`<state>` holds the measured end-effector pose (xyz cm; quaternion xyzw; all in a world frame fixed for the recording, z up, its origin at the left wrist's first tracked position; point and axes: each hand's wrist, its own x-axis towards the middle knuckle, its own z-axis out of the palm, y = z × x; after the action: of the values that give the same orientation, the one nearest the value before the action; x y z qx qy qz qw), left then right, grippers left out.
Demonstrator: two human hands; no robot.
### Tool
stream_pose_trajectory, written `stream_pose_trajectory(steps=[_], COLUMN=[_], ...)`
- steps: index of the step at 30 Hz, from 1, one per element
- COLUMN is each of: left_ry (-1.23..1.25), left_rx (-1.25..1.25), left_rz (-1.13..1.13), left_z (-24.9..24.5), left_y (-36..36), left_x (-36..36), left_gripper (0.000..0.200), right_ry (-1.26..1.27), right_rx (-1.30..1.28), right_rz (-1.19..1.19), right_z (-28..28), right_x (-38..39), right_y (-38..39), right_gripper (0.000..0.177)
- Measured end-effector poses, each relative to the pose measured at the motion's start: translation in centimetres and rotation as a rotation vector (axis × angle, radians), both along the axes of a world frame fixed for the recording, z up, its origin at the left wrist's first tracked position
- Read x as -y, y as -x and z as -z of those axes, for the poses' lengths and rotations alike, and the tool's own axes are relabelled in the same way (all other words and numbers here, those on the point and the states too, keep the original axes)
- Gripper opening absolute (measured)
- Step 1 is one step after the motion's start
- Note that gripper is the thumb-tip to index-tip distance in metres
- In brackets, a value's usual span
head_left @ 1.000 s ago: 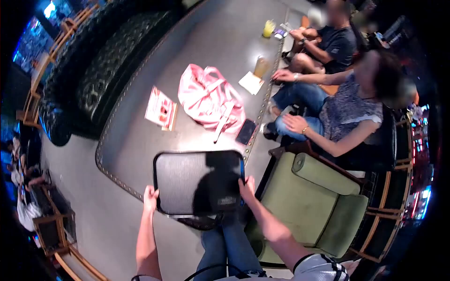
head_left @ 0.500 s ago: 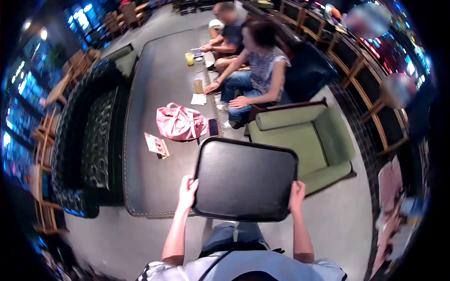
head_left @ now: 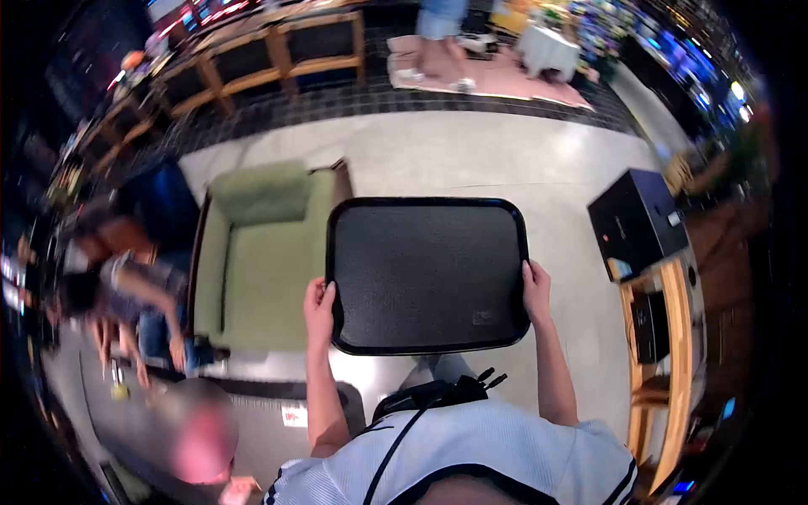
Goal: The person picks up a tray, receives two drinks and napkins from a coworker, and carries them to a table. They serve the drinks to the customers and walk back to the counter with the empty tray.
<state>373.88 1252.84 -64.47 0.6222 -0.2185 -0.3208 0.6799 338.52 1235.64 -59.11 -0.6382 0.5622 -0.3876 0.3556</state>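
A black rectangular serving tray [head_left: 427,273] with rounded corners is held out in front of my body, with nothing on it. My left hand [head_left: 319,305] grips its left edge, the thumb over the rim. On the opposite edge, my right hand [head_left: 536,286] is closed around the rim in the same way. The fingers beneath the tray are hidden. Just beyond my left hand stands a green armchair [head_left: 268,273], partly overlapped by the tray's left side.
The long table [head_left: 261,425] is at lower left, with a seated person [head_left: 143,295] beside it. A black speaker-like box [head_left: 637,220] and a wooden frame [head_left: 673,370] stand at right. Wooden-framed chairs [head_left: 320,46] line the back, near a pink mat [head_left: 505,84] where someone stands.
My view has swung right, so the table and seated person now lie at lower left. The tray has stayed in both hands. The speaker-like box and wooden frame have come into view.
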Motion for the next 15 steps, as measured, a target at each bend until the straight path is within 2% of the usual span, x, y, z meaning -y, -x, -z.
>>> stream_pose_trajectory(steps=[1,2,4,5,7,8,9,12,13,15], left_ry=[-0.054,-0.043,-0.013,-0.005,-0.075,-0.118,-0.122,-0.106,-0.093,-0.163], left_rx=[-0.013,0.021,0.093,0.127,0.035,0.133,0.136,-0.049,-0.016,0.088], left_rz=[0.022,0.086,0.190,0.234,0.243,0.258,0.249,0.203,0.185,0.160], left_z=[0.4,-0.2,0.3,0.4,0.0,1.6,0.6,-1.5,-2.2,-1.3], left_y=[1.2,2.7,4.8,6.1,7.9,8.1,8.7,9.9,9.8,8.9], left_x=[3.5,8.3,14.9,18.3,23.8,26.3,29.5,35.7,37.9,43.0], left_gripper=[0.019,0.019,0.020,0.021,0.021,0.021,0.021,0.023,0.024,0.024], right_ry=[0.030,0.065,-0.023,0.029,0.029,-0.014,-0.018,-0.119,-0.112,-0.128], right_rx=[-0.048,0.034,-0.057,-0.003,-0.072,-0.004,-0.001,0.125,0.169,0.072], right_rz=[0.062,0.096,0.150,0.195,0.230,0.235,0.225,0.211,0.228,0.174], right_z=[-0.3,-0.9,0.0,-0.5,1.4,1.9,1.0,0.7,0.3,2.3], right_x=[1.1,4.0,8.2,10.4,15.6,17.9,21.3,28.7,31.2,37.6], right_y=[1.8,3.6,8.0,8.6,11.3,12.0,12.1,12.5,11.6,12.1], right_gripper=[0.027,0.027,0.028,0.028,0.027,0.028,0.028,0.029,0.029,0.030])
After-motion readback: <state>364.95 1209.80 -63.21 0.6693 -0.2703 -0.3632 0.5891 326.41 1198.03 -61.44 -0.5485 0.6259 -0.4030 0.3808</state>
